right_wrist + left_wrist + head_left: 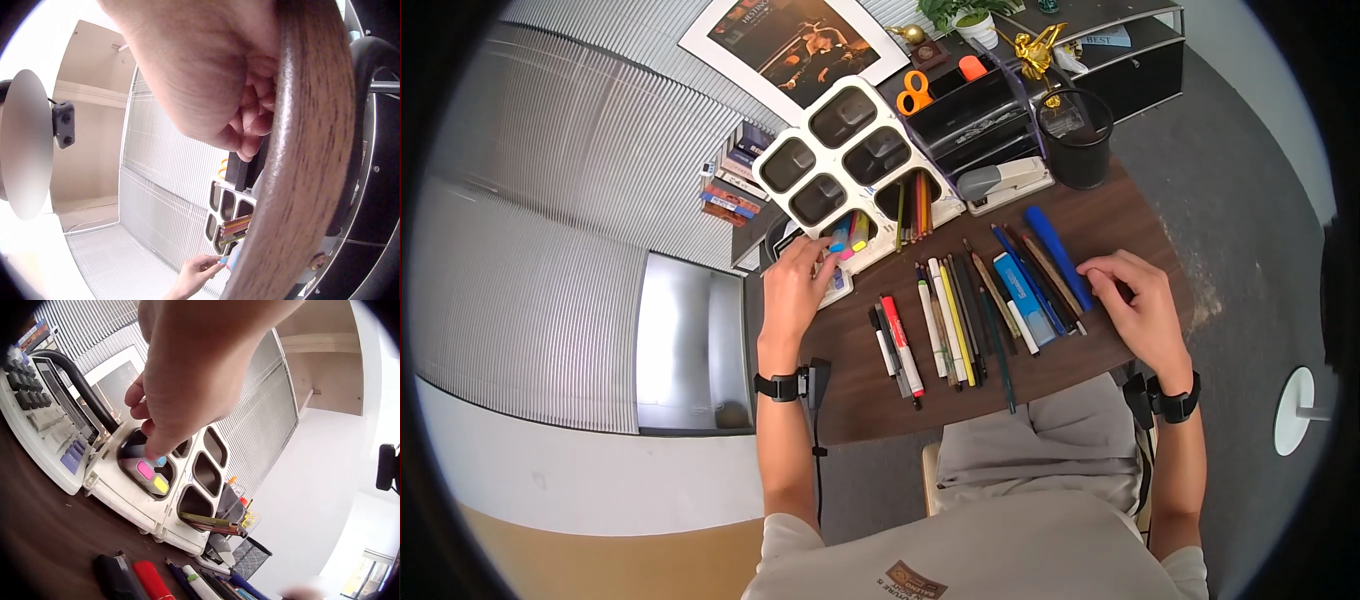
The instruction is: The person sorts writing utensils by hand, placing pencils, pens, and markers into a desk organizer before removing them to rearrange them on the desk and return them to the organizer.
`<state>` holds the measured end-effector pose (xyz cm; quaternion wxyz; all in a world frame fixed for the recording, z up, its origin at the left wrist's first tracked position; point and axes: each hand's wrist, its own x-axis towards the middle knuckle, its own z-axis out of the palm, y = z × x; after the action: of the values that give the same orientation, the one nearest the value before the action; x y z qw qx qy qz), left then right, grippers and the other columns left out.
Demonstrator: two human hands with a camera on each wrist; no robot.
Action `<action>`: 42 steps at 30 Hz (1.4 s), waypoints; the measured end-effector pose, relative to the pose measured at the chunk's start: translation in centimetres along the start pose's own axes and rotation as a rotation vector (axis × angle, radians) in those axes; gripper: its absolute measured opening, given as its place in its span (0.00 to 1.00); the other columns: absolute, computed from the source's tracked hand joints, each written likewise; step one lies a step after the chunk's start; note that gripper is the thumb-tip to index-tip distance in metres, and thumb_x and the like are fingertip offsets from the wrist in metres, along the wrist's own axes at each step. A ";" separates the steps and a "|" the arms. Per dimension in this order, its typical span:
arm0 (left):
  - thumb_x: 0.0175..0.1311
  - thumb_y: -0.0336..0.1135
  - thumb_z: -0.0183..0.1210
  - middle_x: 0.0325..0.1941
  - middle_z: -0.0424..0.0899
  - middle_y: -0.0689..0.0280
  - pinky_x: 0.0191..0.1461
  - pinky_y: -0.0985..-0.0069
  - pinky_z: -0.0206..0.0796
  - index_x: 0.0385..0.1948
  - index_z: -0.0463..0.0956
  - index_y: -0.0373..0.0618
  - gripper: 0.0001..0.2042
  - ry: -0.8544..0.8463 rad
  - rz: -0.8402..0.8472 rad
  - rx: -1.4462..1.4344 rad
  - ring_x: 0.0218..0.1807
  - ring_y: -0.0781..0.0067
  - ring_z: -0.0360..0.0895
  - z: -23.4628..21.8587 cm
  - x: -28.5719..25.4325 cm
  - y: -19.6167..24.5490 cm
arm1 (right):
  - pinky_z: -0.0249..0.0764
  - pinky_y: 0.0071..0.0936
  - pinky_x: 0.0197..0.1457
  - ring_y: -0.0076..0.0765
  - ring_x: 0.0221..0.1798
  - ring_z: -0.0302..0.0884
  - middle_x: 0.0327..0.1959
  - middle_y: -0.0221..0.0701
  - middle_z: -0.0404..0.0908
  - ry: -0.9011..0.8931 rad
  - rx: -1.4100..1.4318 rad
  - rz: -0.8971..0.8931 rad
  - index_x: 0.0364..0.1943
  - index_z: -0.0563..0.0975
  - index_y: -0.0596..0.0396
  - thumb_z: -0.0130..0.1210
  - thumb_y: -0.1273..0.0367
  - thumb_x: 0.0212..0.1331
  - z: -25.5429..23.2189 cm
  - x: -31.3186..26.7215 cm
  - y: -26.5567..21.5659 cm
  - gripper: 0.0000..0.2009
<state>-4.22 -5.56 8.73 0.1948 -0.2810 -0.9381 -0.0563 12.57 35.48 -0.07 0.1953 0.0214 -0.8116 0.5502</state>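
Observation:
My left hand (802,275) reaches over the front left compartment of a white pen organizer (820,147), thumb and fingers loosely bent and slightly apart. Its fingertips are right at the end of a blue highlighter (838,241). Beside that one, a pink highlighter (145,470) and a yellow highlighter (860,232) stick out of the same compartment. My right hand (1135,305) rests at the table's right side, loosely curled and holding nothing. Closest to it is a thick blue pen (1058,257). Several coloured pencils (918,208) lean in the front right compartment.
Across the wooden table (850,405) lie rows of pens and pencils, including a red marker (901,345) and a blue packet (1022,295). A stapler (1005,183) and a black mesh cup (1075,140) stand behind. A calculator (47,419) adjoins the organizer.

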 end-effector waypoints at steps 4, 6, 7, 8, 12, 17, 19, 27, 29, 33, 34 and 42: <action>0.68 0.29 0.72 0.38 0.84 0.60 0.40 0.69 0.76 0.51 0.88 0.39 0.12 -0.007 -0.069 -0.101 0.34 0.66 0.81 0.0 -0.3 -0.3 | 0.69 0.27 0.34 0.27 0.32 0.77 0.34 0.33 0.84 -0.011 -0.008 0.019 0.48 0.88 0.59 0.62 0.72 0.74 -0.1 0.0 -0.2 0.08; 0.68 0.28 0.72 0.37 0.83 0.60 0.40 0.69 0.75 0.51 0.88 0.39 0.12 -0.009 -0.062 -0.110 0.33 0.66 0.80 0.2 -0.3 -0.7 | 0.69 0.27 0.34 0.27 0.31 0.77 0.34 0.33 0.84 -0.014 -0.012 0.021 0.48 0.88 0.59 0.62 0.72 0.74 -0.1 0.0 -0.2 0.07; 0.67 0.28 0.72 0.37 0.83 0.59 0.40 0.70 0.75 0.51 0.88 0.38 0.12 -0.008 -0.059 -0.115 0.33 0.67 0.79 0.3 -0.3 -0.9 | 0.69 0.27 0.34 0.26 0.31 0.77 0.34 0.33 0.84 -0.014 -0.012 0.022 0.48 0.88 0.59 0.62 0.72 0.74 -0.1 0.0 -0.2 0.07; 0.67 0.28 0.72 0.37 0.83 0.59 0.40 0.70 0.74 0.51 0.88 0.38 0.12 -0.008 -0.061 -0.125 0.33 0.67 0.79 0.3 -0.2 -0.9 | 0.69 0.27 0.34 0.26 0.31 0.77 0.34 0.33 0.84 -0.014 -0.012 0.023 0.48 0.88 0.59 0.62 0.72 0.74 -0.1 0.0 -0.2 0.07; 0.67 0.28 0.72 0.35 0.82 0.59 0.40 0.70 0.73 0.50 0.88 0.37 0.12 -0.019 -0.078 -0.149 0.33 0.67 0.78 0.6 0.1 -0.7 | 0.69 0.27 0.34 0.26 0.31 0.76 0.34 0.33 0.84 -0.003 -0.013 0.002 0.48 0.88 0.59 0.62 0.72 0.74 0.0 0.0 0.0 0.07; 0.70 0.30 0.70 0.37 0.84 0.58 0.42 0.68 0.77 0.52 0.89 0.40 0.12 -0.031 -0.074 -0.127 0.35 0.62 0.84 0.4 0.2 -0.6 | 0.69 0.27 0.34 0.25 0.31 0.76 0.34 0.32 0.84 -0.013 -0.016 0.020 0.48 0.88 0.60 0.62 0.72 0.75 -0.1 0.0 -0.1 0.07; 0.70 0.30 0.70 0.38 0.85 0.58 0.42 0.68 0.77 0.52 0.89 0.40 0.12 -0.018 -0.065 -0.125 0.36 0.62 0.84 0.4 0.2 -0.7 | 0.69 0.27 0.34 0.25 0.31 0.76 0.34 0.32 0.84 -0.016 -0.013 0.023 0.48 0.88 0.59 0.62 0.72 0.75 0.0 0.0 -0.1 0.07; 0.71 0.32 0.69 0.41 0.86 0.59 0.43 0.67 0.78 0.54 0.88 0.41 0.13 -0.034 -0.078 -0.082 0.37 0.61 0.86 0.7 0.0 -0.3 | 0.69 0.27 0.34 0.27 0.30 0.75 0.33 0.33 0.83 -0.008 -0.005 0.010 0.48 0.88 0.59 0.62 0.72 0.74 -0.1 0.0 -0.1 0.07; 0.71 0.32 0.70 0.41 0.86 0.59 0.42 0.67 0.79 0.54 0.88 0.41 0.13 -0.014 -0.090 -0.056 0.38 0.61 0.86 0.3 0.0 0.5 | 0.69 0.27 0.33 0.28 0.30 0.76 0.33 0.33 0.83 -0.009 0.011 -0.005 0.48 0.88 0.58 0.62 0.73 0.74 -0.1 0.2 0.0 0.07; 0.68 0.31 0.72 0.43 0.88 0.58 0.43 0.65 0.79 0.51 0.88 0.41 0.12 0.062 0.084 -0.020 0.39 0.58 0.87 -0.7 0.1 3.7 | 0.68 0.27 0.32 0.29 0.29 0.76 0.33 0.33 0.84 -0.015 0.025 -0.001 0.48 0.89 0.58 0.62 0.73 0.73 -0.2 0.1 0.1 0.07; 0.67 0.30 0.73 0.43 0.88 0.58 0.43 0.64 0.79 0.50 0.87 0.41 0.12 0.068 0.177 -0.011 0.39 0.58 0.86 -1.1 0.1 5.4 | 0.68 0.28 0.32 0.29 0.29 0.76 0.33 0.33 0.84 -0.015 0.033 -0.006 0.48 0.89 0.58 0.62 0.73 0.72 -0.2 0.2 0.2 0.07; 0.63 0.45 0.75 0.53 0.85 0.57 0.53 0.61 0.79 0.52 0.83 0.40 0.22 -0.240 0.425 -0.201 0.51 0.54 0.85 1.4 -2.4 19.3 | 0.69 0.29 0.31 0.29 0.28 0.76 0.33 0.33 0.84 -0.010 0.028 -0.011 0.48 0.89 0.58 0.62 0.73 0.72 -0.2 0.1 0.3 0.07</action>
<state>7.75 9.61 6.38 0.0604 -0.4942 -0.8642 -0.0733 12.45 35.77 -0.28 0.1940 0.0316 -0.8046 0.5604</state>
